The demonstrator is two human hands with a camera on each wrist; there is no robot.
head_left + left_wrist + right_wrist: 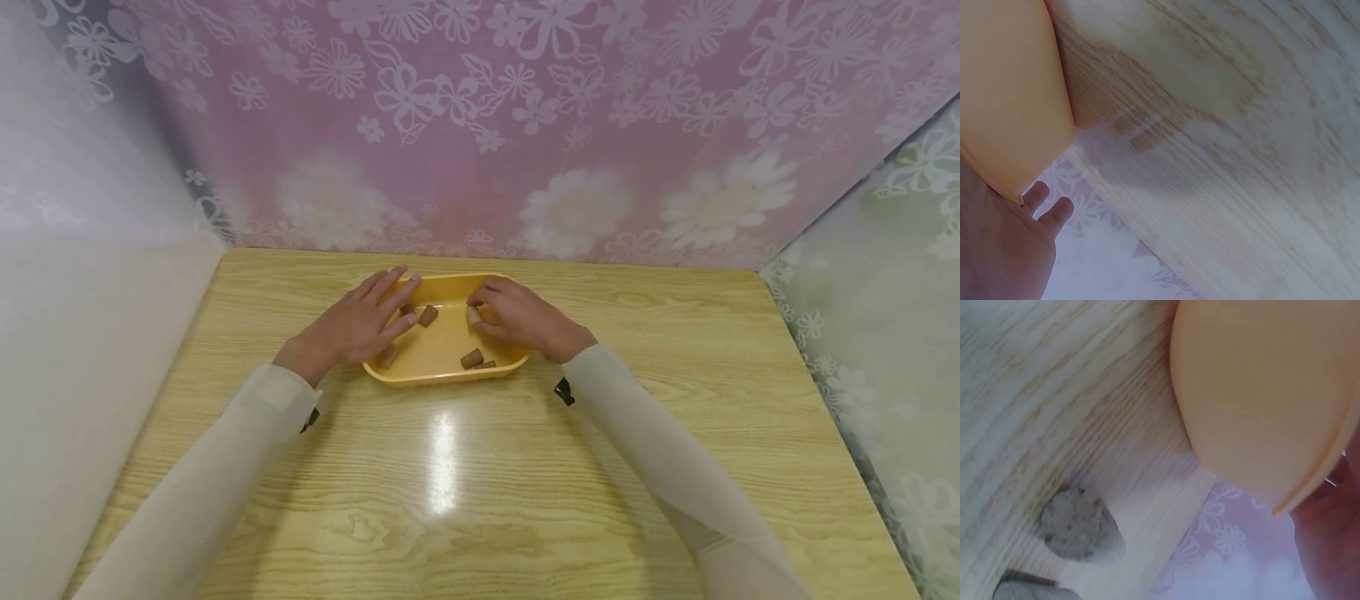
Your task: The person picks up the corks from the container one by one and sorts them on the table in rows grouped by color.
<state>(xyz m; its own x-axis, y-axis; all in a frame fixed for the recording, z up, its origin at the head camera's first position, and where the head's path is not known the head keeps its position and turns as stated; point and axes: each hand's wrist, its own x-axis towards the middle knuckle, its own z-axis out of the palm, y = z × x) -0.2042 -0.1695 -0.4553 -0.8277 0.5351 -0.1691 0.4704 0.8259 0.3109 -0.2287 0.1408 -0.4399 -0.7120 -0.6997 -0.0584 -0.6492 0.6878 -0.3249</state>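
A yellow oblong tray point(442, 377) holds several brown corks, among them one cork point(428, 315) near the back wall and another cork point(472, 359) by the front wall. With thumb and fingertips, my right hand point(525, 318) pinches a paler cork point(472, 316) inside the tray's right half. Over the left end lies my left hand point(352, 325), its fingers spread and straight, partly covering a cork point(407, 309). One more cork point(387, 357) sits below that hand's thumb. In the left wrist view, the palm of the left hand point(1016, 244) is at the tray's rim.
The tray stands toward the back of a wood-grain table point(450, 467). In the right wrist view a grey-brown cork point(1079, 524) and part of a second cork point(1032, 591) are on the table outside the tray. Flowered pink cloth point(465, 150) hangs behind the table.
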